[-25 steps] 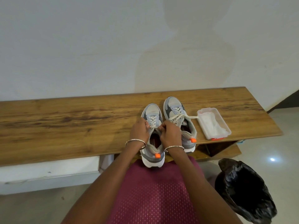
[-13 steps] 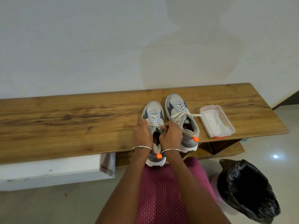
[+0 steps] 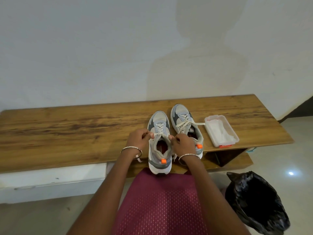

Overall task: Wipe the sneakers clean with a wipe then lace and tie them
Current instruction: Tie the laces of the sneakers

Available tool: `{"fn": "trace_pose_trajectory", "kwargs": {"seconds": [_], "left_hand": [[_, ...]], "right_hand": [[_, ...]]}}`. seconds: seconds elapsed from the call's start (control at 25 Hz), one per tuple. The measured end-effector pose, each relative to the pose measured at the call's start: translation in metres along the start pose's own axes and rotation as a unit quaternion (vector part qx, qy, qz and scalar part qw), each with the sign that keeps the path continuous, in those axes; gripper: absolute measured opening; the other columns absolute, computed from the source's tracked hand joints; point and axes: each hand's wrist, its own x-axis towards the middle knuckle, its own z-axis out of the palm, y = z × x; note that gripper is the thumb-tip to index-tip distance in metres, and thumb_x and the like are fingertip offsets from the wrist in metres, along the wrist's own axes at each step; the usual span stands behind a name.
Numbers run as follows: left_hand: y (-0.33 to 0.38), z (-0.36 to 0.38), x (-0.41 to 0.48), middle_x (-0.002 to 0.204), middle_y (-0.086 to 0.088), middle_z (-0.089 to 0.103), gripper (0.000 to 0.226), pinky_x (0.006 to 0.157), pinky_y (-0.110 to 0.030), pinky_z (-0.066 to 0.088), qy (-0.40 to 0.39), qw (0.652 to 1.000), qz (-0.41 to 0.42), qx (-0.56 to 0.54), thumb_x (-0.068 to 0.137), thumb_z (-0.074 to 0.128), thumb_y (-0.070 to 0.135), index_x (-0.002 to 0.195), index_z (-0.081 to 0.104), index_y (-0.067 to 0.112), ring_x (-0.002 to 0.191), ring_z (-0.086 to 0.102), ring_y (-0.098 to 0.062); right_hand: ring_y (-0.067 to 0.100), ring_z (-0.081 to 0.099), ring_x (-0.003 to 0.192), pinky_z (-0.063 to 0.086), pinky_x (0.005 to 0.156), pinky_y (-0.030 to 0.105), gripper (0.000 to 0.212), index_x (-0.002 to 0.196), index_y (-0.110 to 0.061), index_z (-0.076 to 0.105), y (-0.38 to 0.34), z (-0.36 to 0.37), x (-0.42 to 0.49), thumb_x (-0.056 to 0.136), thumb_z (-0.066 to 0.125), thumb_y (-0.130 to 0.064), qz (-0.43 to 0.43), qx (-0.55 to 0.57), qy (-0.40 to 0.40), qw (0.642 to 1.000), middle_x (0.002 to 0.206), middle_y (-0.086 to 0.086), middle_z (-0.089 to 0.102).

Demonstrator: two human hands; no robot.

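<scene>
left hand, right hand, both pinching lace

I have open bench top across the whole left of the frame. At centre the near sneaker and far sneaker stand side by side, barely a gap between. The left hand and right hand, pinching the lace, flank the near one. A wipes tub crowds the right end; a black bin bag fills the lower right.

Before me, the long brown wooden bench carries a nearer grey-and-white sneaker, its heel overhanging the front edge. A farther grey-and-white sneaker stands beside it. A clear plastic tub of white wipes lies just right of them.
</scene>
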Motion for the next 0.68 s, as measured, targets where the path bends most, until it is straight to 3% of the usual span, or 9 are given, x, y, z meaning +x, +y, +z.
{"fn": "trace_pose_trajectory", "kwargs": {"seconds": [0.08,0.2,0.28,0.36,0.44,0.56,0.68], "left_hand": [[0.008,0.003,-0.002,0.069,0.000,0.069,0.023,0.073,-0.033,0.052,-0.001,0.991,-0.035,-0.132,0.096,0.062,0.029,0.083,0.075,0.016,0.065,0.059,-0.012],[0.016,0.017,-0.001,0.100,-0.008,0.076,0.027,0.093,-0.046,0.055,0.005,0.957,-0.044,-0.286,0.100,0.055,0.029,0.088,0.071,0.010,0.096,0.069,-0.023],[0.020,0.026,0.002,0.106,-0.010,0.075,0.030,0.095,-0.047,0.055,0.006,0.926,-0.061,-0.372,0.103,0.050,0.026,0.094,0.068,0.002,0.104,0.070,-0.028],[0.020,0.033,0.009,0.100,-0.017,0.074,0.034,0.090,-0.044,0.057,0.022,0.914,-0.068,-0.399,0.104,0.047,0.025,0.093,0.065,-0.003,0.097,0.070,-0.032],[0.021,0.039,0.016,0.081,-0.013,0.068,0.034,0.080,-0.037,0.055,0.040,0.912,-0.062,-0.404,0.106,0.044,0.022,0.084,0.059,0.000,0.078,0.065,-0.026],[0.013,0.047,0.025,0.066,-0.002,0.055,0.029,0.070,-0.029,0.051,0.035,0.895,-0.065,-0.439,0.106,0.041,0.016,0.083,0.054,0.003,0.064,0.051,-0.014],[0.004,0.051,0.029,0.072,0.000,0.058,0.025,0.068,-0.021,0.050,0.026,0.906,-0.046,-0.421,0.106,0.041,0.012,0.091,0.058,0.002,0.062,0.053,-0.004]], "right_hand": [[0.028,0.059,0.067,0.049,0.069,0.040,0.041,0.072,-0.009,0.064,-0.002,-0.010,-0.003,0.100,0.053,-0.036,-0.017,0.105,-0.019,0.994,0.068,0.011,0.063],[0.018,0.054,0.064,0.046,0.067,0.035,0.036,0.079,-0.014,0.068,-0.011,-0.014,-0.004,0.102,0.051,-0.036,-0.043,0.292,0.002,0.956,0.070,0.006,0.063],[0.015,0.064,0.081,0.051,0.080,0.031,0.036,0.084,-0.006,0.065,-0.020,-0.008,0.003,0.104,0.049,-0.032,-0.047,0.396,0.002,0.917,0.083,0.003,0.069],[0.023,0.068,0.094,0.053,0.093,0.037,0.035,0.084,-0.003,0.060,-0.024,-0.001,0.014,0.105,0.045,-0.027,-0.046,0.478,-0.007,0.877,0.093,0.010,0.072],[0.023,0.062,0.078,0.054,0.082,0.040,0.033,0.082,-0.007,0.056,-0.025,0.007,0.025,0.106,0.043,-0.024,-0.041,0.522,-0.012,0.852,0.079,0.010,0.064],[0.010,0.048,0.062,0.051,0.066,0.029,0.034,0.077,-0.013,0.057,-0.020,0.021,0.034,0.106,0.043,-0.025,-0.020,0.520,0.001,0.854,0.068,0.002,0.049],[0.005,0.048,0.059,0.051,0.065,0.025,0.031,0.082,-0.012,0.061,-0.010,0.037,0.039,0.106,0.043,-0.022,-0.001,0.525,0.022,0.851,0.068,-0.002,0.052]]}}
